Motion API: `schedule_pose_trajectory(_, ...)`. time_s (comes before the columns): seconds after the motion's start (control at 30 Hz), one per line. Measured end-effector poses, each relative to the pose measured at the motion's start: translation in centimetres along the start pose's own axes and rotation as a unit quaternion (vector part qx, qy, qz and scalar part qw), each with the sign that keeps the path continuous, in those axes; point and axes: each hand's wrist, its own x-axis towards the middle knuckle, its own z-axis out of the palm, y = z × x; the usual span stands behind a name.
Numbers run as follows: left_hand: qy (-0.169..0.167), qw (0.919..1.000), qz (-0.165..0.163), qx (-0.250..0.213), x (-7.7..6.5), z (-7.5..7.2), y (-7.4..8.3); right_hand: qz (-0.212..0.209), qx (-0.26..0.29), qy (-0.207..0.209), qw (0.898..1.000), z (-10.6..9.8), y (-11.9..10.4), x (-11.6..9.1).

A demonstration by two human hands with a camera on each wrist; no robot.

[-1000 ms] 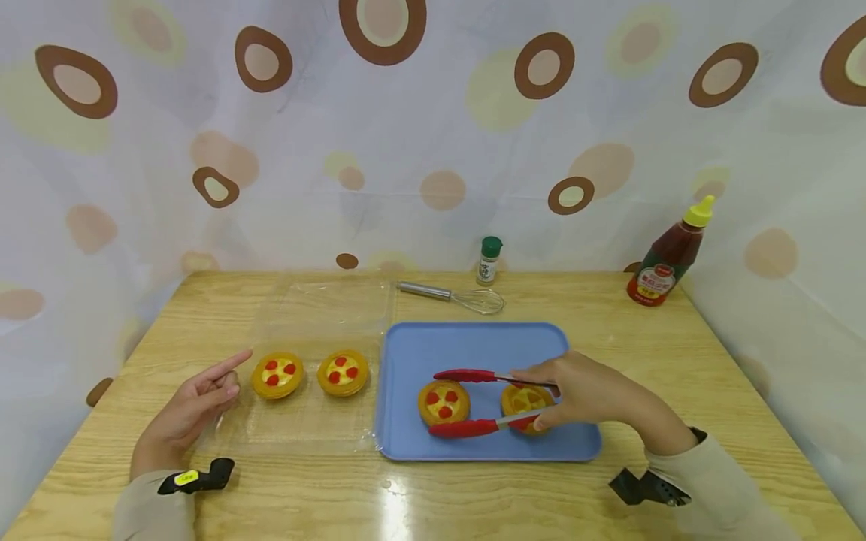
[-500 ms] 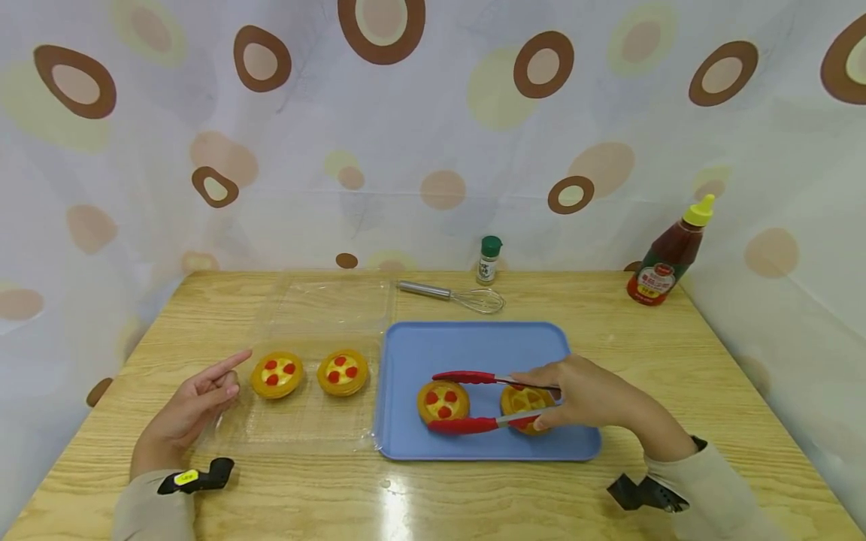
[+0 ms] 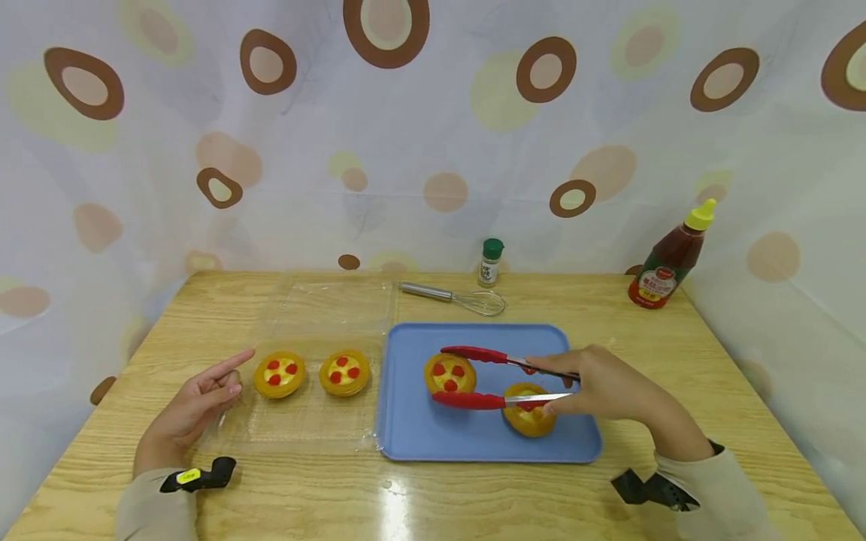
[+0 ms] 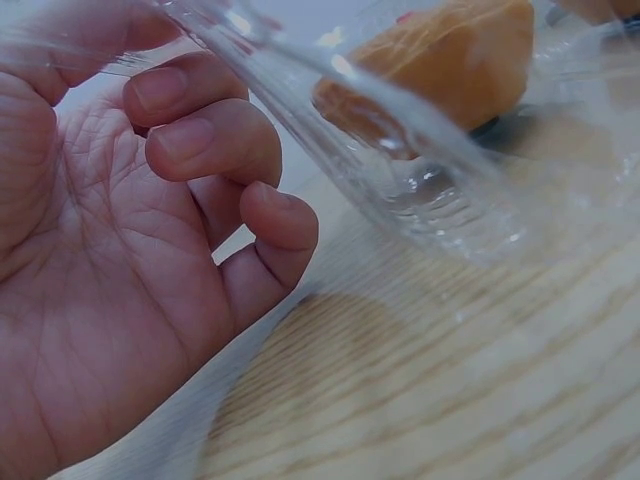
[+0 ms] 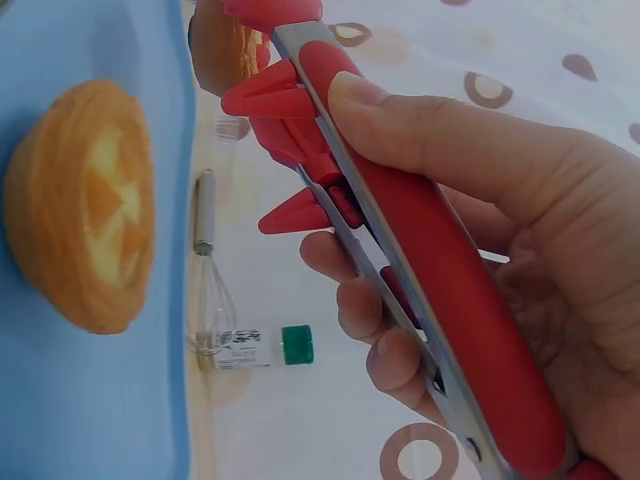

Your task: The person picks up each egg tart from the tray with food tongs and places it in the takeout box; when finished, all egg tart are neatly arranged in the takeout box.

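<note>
My right hand [image 3: 605,383] grips red-and-steel tongs [image 3: 470,401], thumb along the red handle [image 5: 430,250] in the right wrist view. Between the tong heads is an egg tart [image 3: 450,382] with red toppings, raised over the blue tray [image 3: 467,443]. A second egg tart [image 3: 530,424], topped with orange pieces, rests on the tray beneath the tongs. At the left, my left hand [image 3: 192,413] holds the edge of a clear plastic box [image 3: 304,432], index finger stretched along it, other fingers curled. Inside that box sit two egg tarts, the left one [image 3: 279,376] close to my fingertip.
Behind the tray lie a wire whisk [image 3: 453,297] and a small green-capped shaker [image 3: 490,263]. A red sauce bottle with a yellow cap [image 3: 666,263] stands at the back right. The box's open lid [image 3: 338,304] lies back toward the patterned curtain [image 3: 406,135].
The tongs have closed in on the left tart of the tray and raised it, moving slightly up and right. The left hand has kept its place at the box.
</note>
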Motion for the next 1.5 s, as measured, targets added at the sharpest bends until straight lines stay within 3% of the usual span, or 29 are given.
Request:
schedule_pose_trajectory(0.13,-0.001,0.9999,0.009,0.003,-0.1,0.0,-0.1,0.003,0.002,0.011,1.0,-0.4,-0.4,0.3)
schedule_pose_trajectory(0.37,-0.012,0.9997,0.019,0.008,0.0,0.0,-0.1,-0.035,0.01,0.026,0.999,-0.3,-1.5,1.5)
schedule_pose_trajectory(0.7,0.006,1.0,0.001,0.001,0.0,0.2,0.2,-0.074,0.045,0.022,0.996,1.8,-3.5,4.3)
schedule_pose_trajectory(1.07,-0.009,0.9998,0.008,-0.016,0.0,0.3,-0.1,-0.145,0.028,-0.025,0.989,3.7,-6.6,8.4)
schedule_pose_trajectory(1.5,0.001,1.0,-0.001,-0.008,0.0,0.1,0.0,-0.146,0.028,-0.082,0.985,4.8,-9.0,12.0)
